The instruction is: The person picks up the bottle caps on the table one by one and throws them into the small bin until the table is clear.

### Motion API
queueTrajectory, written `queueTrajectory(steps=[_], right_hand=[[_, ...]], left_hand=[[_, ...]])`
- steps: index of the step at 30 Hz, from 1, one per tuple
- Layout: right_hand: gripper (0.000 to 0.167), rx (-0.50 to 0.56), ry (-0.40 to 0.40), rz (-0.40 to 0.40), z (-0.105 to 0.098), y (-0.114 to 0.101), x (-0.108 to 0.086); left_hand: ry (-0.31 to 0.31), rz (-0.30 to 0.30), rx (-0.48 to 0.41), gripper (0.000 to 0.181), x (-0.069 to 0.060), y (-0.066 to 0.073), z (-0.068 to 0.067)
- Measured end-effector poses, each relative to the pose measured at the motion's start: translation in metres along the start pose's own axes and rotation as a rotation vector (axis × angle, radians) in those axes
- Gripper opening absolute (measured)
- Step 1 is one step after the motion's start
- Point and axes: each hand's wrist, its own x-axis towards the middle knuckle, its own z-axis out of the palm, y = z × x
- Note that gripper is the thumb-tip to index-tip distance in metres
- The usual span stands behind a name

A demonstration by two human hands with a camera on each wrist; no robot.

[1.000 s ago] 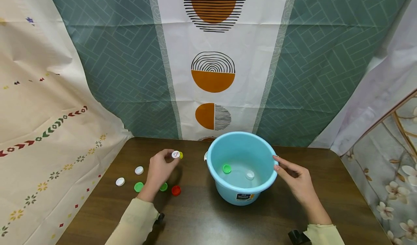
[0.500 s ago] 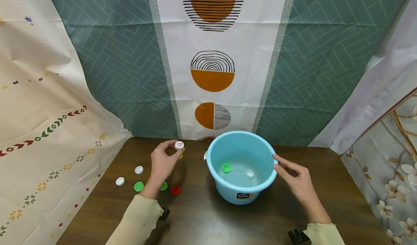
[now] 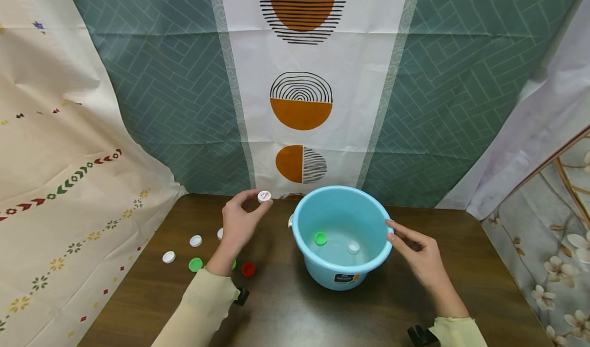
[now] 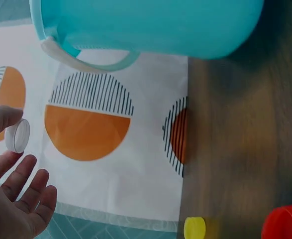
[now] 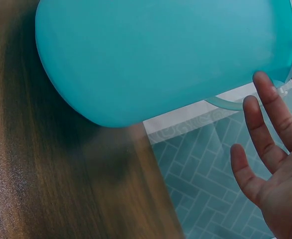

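Observation:
Between thumb and fingertips, my left hand (image 3: 239,221) pinches a white bottle cap (image 3: 264,196) with a printed top. It is raised above the back of the table, left of a light-blue bucket (image 3: 318,270). In the left wrist view the cap's hollow side (image 4: 21,135) shows. My right hand (image 3: 421,257) grips the bucket's right rim between thumb and forefinger; the other fingers (image 5: 245,124) spread beside the outer wall. Inside the bucket lie a green cap (image 3: 320,238) and a whitish cap (image 3: 353,247). The bucket stands upright.
Left on the brown table (image 3: 295,316) lie white caps (image 3: 195,241), a green cap (image 3: 195,264) and a red cap (image 3: 249,269). My left arm partly covers another white cap (image 3: 220,233) and green cap (image 3: 234,265). A yellow cap (image 4: 194,227) shows in the left wrist view. Curtains (image 3: 184,106) hang behind.
My left hand has lifted the white cap and carried it right, toward the bucket. A white cap on the table has come into sight behind the arm. My right hand stays on the rim.

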Motion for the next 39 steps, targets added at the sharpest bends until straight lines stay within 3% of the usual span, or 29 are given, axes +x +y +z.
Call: queueTrajectory(steps=[15, 28, 39], right_hand=[[0.036, -0.001, 0.004, 0.010, -0.001, 0.004, -0.001], [0.037, 0.010, 0.004, 0.008, 0.000, 0.003, -0.002], [0.036, 0.018, 0.008, 0.003, 0.001, 0.003, 0.000]], left_hand=[[-0.042, -0.002, -0.062, 0.032, 0.004, 0.024, 0.016], [-0.098, 0.057, -0.098, 0.031, 0.005, 0.039, 0.032], [-0.136, 0.048, -0.126, 0.035, 0.002, 0.053, 0.044]])
